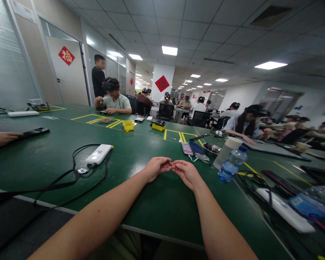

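Observation:
Above the green table, my left hand (pixel 157 169) and my right hand (pixel 187 174) come together, fingertips nearly touching. A small red piece (pixel 168 163) is pinched between the left thumb and fingers. My right thumb and forefinger close on a small orange-red piece (pixel 174 164). Both pieces are mostly covered by the fingers, and their kind is too small to make out. I cannot tell whether the two pieces touch or are joined.
A white power bank (pixel 99 154) with black cables lies left. A water bottle (pixel 233 164), a pale cup (pixel 224 153), a metal bowl (pixel 211 148) and cloth (pixel 196 150) stand right. Yellow trays (pixel 128 125) sit farther back. A co-worker's hand (pixel 5 139) rests at the left edge.

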A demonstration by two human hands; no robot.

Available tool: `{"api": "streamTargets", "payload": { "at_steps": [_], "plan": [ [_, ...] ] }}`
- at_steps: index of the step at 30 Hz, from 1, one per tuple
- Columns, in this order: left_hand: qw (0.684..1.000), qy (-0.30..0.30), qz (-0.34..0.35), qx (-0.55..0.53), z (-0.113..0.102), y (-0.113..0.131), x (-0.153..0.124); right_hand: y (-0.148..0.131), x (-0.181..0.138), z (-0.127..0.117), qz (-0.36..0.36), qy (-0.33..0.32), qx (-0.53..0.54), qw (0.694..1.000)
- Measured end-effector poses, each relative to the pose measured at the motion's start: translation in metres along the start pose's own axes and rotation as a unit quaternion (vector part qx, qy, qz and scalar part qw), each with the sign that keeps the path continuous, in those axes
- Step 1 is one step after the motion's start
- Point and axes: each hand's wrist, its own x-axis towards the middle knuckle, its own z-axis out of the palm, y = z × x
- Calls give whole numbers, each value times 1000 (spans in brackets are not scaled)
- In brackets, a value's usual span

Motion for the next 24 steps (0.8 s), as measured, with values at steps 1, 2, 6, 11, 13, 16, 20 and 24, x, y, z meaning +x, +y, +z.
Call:
{"api": "streamTargets", "payload": {
  "at_steps": [1, 2, 6, 11, 13, 16, 20, 24],
  "plan": [
    [1000, -1, 1, -2, 0, 0, 0, 0, 0, 0, -2, -1, 1, 1000],
    [1000, -2, 2, -4, 0, 0, 0, 0, 0, 0, -4, -2, 2, 1000],
    [1000, 0, -12, 3, 2, -1, -1, 3, 1, -2, -13, -8, 4, 1000],
    [998, -14, -21, 58, 2, -5, -1, 7, 3, -5, -5, -2, -17, 1000],
    [997, -15, -22, 77, 1, -7, 0, 7, 3, -4, 1, 2, -28, 1000],
    [995, -6, -26, 97, -1, -9, 1, 6, 2, -2, 9, 6, -46, 999],
    [994, 14, -35, 101, -1, -10, 3, 7, 1, -1, 13, 6, -52, 999],
    [995, 25, -28, 89, -2, -8, 4, 4, 1, -1, 14, -7, -16, 1000]
  ]
}}
